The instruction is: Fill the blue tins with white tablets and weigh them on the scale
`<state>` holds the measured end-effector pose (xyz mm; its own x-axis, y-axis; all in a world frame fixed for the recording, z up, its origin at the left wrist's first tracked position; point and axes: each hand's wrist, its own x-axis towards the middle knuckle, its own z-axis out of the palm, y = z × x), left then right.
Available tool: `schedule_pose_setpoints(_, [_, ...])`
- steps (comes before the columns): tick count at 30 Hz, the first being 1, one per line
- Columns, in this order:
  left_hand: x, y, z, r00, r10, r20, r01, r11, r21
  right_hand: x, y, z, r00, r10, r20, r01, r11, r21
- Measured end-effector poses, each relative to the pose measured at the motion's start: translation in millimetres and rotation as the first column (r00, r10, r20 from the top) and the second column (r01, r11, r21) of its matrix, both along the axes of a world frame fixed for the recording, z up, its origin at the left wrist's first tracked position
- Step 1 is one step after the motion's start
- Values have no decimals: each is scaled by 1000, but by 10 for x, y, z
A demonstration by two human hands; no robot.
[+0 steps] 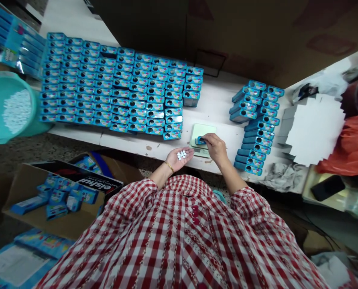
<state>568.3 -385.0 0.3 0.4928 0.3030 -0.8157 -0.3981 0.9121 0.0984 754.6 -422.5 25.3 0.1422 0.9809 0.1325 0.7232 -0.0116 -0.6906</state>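
My left hand (pixel 178 159) is palm up, slightly cupped, near the table's front edge. Several small white pellets (pixel 182 154) rest in it. With its fingers closed, my right hand (pixel 216 146) grips a small blue box (pixel 199 140) over a pale green kitchen scale (pixel 196 129). Whether the box touches the scale's plate I cannot tell. The scale's display lies at its near edge, partly behind my hand.
Rows of blue boxes (pixel 112 92) stand on the white table at left, with more boxes (pixel 259 140) at right. A turquoise tub (pixel 36 116) of white pellets is far left. A carton (pixel 85 222) holds boxes below. White cards (pixel 316 128) and a phone (pixel 328 188) are at right.
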Motion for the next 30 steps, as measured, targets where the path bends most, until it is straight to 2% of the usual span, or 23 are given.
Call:
schedule_pose_setpoints(4, [-252,23,-353,977,-101,-186,106,994,18,-41,-161,68,998,-20,-63,23,998,52])
schedule_pose_setpoints(7, [-428,-67,-576,961,-122,-249,133,991,28,-140,-417,10,991,-33,-128,37,999,32])
schedule_pose_setpoints(12, [-457,-135,-750,947,-123,-297,148,987,64,-325,-785,-233,962,-21,-272,-11,993,-117])
schedule_pose_setpoints(16, [-543,-67,-782,961,-139,-240,151,988,35,-394,-838,-320,957,52,-285,-98,984,-149])
schedule_pose_setpoints(21, [-554,-204,-727,980,-163,-117,155,985,-70,-620,-614,-265,937,207,-279,-242,966,-95])
schedule_pose_setpoints(23, [-464,-277,-697,987,-162,-12,160,983,-90,-760,-510,-236,906,335,-260,-369,925,-93])
schedule_pose_setpoints(25, [-388,-323,-666,985,-148,91,158,981,-109,-880,-434,-222,861,470,-193,-496,861,-117])
schedule_pose_setpoints(30, [-448,-377,-607,963,-123,238,174,963,-207,-1022,-328,-242,751,658,-55,-655,732,-189])
